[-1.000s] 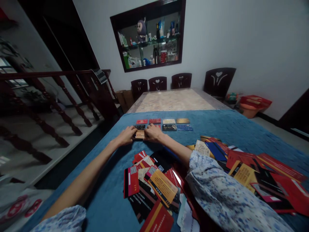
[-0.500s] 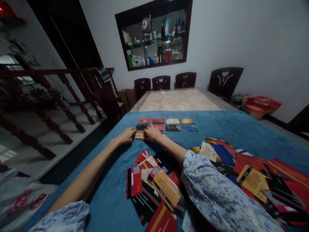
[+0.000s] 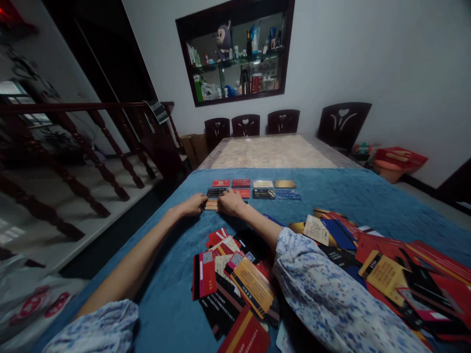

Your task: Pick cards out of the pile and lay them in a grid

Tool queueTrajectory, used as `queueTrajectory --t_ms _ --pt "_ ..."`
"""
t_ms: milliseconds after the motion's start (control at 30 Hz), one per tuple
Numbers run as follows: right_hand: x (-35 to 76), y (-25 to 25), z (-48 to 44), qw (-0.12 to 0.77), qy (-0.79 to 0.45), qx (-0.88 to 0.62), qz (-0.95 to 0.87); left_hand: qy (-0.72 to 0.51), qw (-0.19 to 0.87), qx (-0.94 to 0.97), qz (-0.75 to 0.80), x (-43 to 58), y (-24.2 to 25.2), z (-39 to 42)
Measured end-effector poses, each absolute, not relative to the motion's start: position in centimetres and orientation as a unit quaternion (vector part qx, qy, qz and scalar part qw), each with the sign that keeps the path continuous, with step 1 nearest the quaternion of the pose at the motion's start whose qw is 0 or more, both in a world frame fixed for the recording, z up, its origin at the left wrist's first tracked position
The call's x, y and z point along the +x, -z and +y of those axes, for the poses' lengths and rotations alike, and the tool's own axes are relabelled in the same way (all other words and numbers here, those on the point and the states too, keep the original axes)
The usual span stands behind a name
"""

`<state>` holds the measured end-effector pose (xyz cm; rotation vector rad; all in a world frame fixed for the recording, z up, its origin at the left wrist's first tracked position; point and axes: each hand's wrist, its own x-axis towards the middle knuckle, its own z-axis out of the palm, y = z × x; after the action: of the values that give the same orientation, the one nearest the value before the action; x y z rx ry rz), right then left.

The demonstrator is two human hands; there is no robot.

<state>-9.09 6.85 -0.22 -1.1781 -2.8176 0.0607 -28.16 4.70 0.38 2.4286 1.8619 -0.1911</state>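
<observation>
An orange card (image 3: pixel 211 205) lies flat on the blue cloth (image 3: pixel 165 274), below a black card (image 3: pixel 216 192). My left hand (image 3: pixel 195 204) has its fingers closed at the orange card's left edge. On the opposite edge, the curled fingers of my right hand (image 3: pixel 230 202) press the same card. That hand partly hides a red card (image 3: pixel 243 194) and a dark card edge beside it. A black-and-white card (image 3: pixel 263 194) and a blue card (image 3: pixel 287 195) continue that row. Behind it lie two red cards, a pale card (image 3: pixel 262 184) and a gold card (image 3: pixel 285 184).
A loose heap of cards (image 3: pixel 253 284) spreads between my forearms. Another pile (image 3: pixel 386 277) lies to the right, beyond my right sleeve. Several dark chairs (image 3: pixel 246 126) stand behind the table's far end (image 3: pixel 272 151). A wooden railing (image 3: pixel 88 108) runs along the left.
Both hands stay at the orange card, and my right hand has shifted very slightly left. The cards keep their arrangement; the view has moved a little.
</observation>
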Motion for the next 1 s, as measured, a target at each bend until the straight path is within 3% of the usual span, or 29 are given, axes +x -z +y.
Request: queueTrajectory --t_ms 1000 --pt "-7.5 -0.8 6.0 0.056 0.018 -0.356 -0.933 0.042 -0.008 0.738 0.673 -26.6 1.0 3.5"
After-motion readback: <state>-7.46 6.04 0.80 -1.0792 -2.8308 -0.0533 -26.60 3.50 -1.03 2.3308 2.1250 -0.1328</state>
